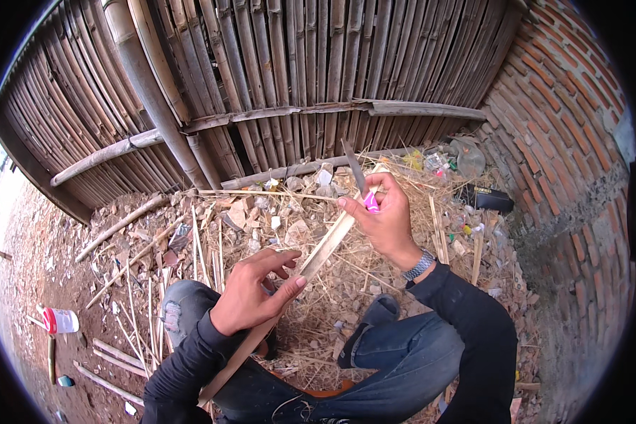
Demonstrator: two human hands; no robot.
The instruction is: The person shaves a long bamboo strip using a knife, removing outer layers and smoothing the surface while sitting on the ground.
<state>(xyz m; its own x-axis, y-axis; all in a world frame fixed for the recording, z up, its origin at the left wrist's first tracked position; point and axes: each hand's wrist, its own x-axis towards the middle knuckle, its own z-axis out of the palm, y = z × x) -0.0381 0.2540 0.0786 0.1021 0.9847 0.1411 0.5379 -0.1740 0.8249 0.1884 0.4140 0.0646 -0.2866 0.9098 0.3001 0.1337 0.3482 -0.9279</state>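
A split bamboo strip [330, 242] runs slantwise from my lap up to the right hand, its pale hollow side showing. My left hand [251, 290] grips it around the middle, with the thumb along its edge. In my right hand [387, 220] is a knife [353, 167] with a pink piece at its handle; the dark blade points up and away. The blade's base meets the far end of the strip, where the right fingers partly hide the contact. Below the left wrist, the strip's lower end passes over my leg.
A bamboo fence [318, 56] stands ahead and a brick wall [565, 127] on the right. Stones, straw and cut bamboo sticks [120, 357] litter the ground. A red-and-white tub [60, 321] lies at left; a black case [485, 198] sits by the wall.
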